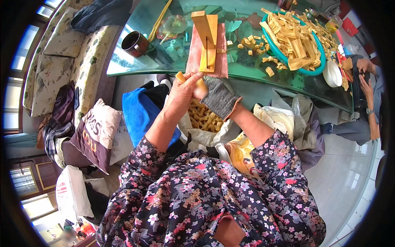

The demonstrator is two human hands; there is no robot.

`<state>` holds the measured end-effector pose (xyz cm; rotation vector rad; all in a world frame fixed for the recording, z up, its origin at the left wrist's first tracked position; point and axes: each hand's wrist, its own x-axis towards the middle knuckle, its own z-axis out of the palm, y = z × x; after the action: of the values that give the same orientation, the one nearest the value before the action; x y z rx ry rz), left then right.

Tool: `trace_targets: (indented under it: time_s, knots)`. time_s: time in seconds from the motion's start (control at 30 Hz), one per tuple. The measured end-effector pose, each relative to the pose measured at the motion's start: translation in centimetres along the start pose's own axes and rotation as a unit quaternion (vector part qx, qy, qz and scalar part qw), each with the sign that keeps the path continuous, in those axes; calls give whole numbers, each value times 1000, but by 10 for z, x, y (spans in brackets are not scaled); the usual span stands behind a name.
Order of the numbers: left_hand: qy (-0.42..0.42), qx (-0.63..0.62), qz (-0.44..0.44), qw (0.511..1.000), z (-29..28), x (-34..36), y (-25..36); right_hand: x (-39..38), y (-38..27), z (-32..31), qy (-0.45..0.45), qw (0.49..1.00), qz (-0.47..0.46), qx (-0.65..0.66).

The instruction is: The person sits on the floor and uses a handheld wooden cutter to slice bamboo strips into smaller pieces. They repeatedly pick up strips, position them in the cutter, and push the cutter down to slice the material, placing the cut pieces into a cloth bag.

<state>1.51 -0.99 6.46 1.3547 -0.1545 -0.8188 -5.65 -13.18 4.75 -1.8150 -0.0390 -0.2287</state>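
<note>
In front of me, my left hand [182, 94] is bare and closed round a short tan root-like stick [180, 77], whose end pokes out above the fingers. My right hand [218, 97] wears a grey knitted fingerless glove and meets the left one. Its fingers are bent and partly blurred, and what they pinch is not clear. Just beyond both hands, a wooden slicing tool [207, 57] with a slanted upright and a dark slot lies on a pink cloth [221, 61]. Below the hands, an open sack [197, 137] holds several similar tan sticks [203, 117].
On the glass table [242, 73] stand a teal basket [269, 42] heaped with flat tan slices [294, 41], a dark mug [135, 43] and a white bowl [331, 74]. Loose chunks [251, 41] lie between. Another person's hands [364, 80] are at the right. A sofa [82, 61] stands left.
</note>
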Motion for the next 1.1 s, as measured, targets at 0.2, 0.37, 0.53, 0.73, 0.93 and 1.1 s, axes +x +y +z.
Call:
trace_targets:
  time_s: [0.2,0.37,0.53,0.73,0.93,1.1]
  knots:
    - [-16,-53,-28,998,4,-11,15,-11,-9,3,14,971,-169,-171]
    - [47,91,-45,994,-16,-4,9,0,-19,2,17,985,-59,-161]
    - [75,416,163,891,-33,3,-34,4,22,8,81,981,10,-178]
    - [-114,-18,-238,964,-17,-24,-38,1,12,4,74,940,-171,-286]
    - [14,-192,-156,969,4,-14,-24,0,6,0,24,997,-74,-15]
    - [60,-176,-159,970,7,-15,-24,5,10,-3,53,998,-20,15]
